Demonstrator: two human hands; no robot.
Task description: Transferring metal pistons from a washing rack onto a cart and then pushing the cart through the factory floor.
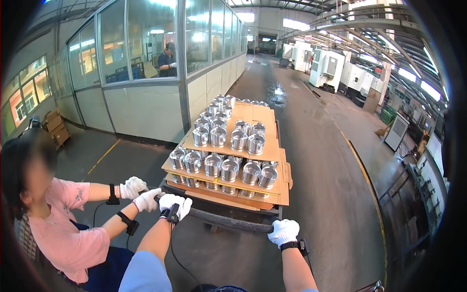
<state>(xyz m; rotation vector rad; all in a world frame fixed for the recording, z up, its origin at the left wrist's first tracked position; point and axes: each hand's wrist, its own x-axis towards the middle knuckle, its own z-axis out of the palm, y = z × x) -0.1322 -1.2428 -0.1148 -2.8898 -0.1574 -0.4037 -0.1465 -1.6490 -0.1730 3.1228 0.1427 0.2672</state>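
Ahead of us, bright metal cylinders (229, 170), smooth, round and open-topped, stand in tiers on flat brown cardboard sheets (248, 113) whose right edge looks ragged. The stack rides on a dark cart (224, 206); its lowest tier is mostly hidden, so we cannot fairly count it.

Our left hand (175, 205), in a white fabric glove, is curled around the long dark handle (228, 222) toward its left end; our right hand (283, 232), gloved alike, is wrapped around its right end. Black bands (289, 245) circle our wrists. At our left, a co-worker (68, 228) in a pink top reaches white-gloved hands (146, 200) to the handle's left end.

The grey floor (321, 190) bears yellow lines (103, 156) and a glossy patch. A glass-topped partition (141, 107) stands left, white machines (327, 68) right.
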